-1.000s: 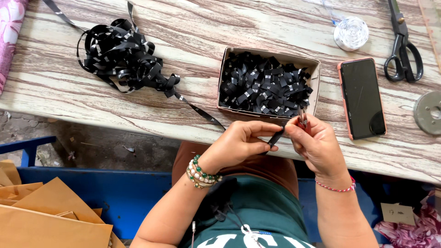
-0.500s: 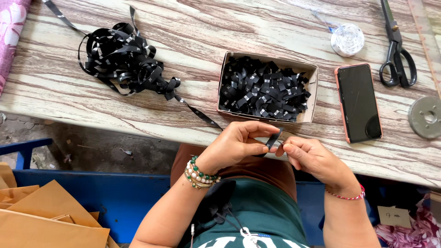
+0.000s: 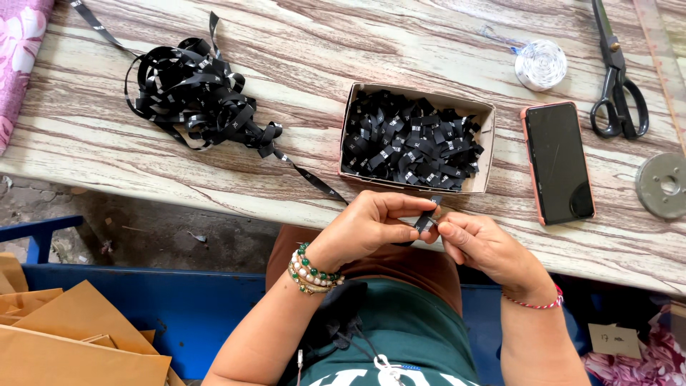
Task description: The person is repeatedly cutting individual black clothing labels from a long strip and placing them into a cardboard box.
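Head view shows two hands meeting at the near edge of the bench [image 3: 143, 154]: the left hand [image 3: 368, 227] and the right hand [image 3: 486, 246] both pinch one small black label piece [image 3: 427, 218] between thumb and fingers, held just in front of the box. One open cardboard box [image 3: 489, 146] sits right behind the hands, packed with cut black labels too many to count. One tangled heap of black label ribbon [image 3: 196, 96] lies to the left, a single strand trailing toward the left hand. To the right of the box lie one phone [image 3: 558, 161] with a dark screen, one pair of black scissors [image 3: 616, 78], one white thread spool [image 3: 541, 64] and one round metal disc [image 3: 663, 185].
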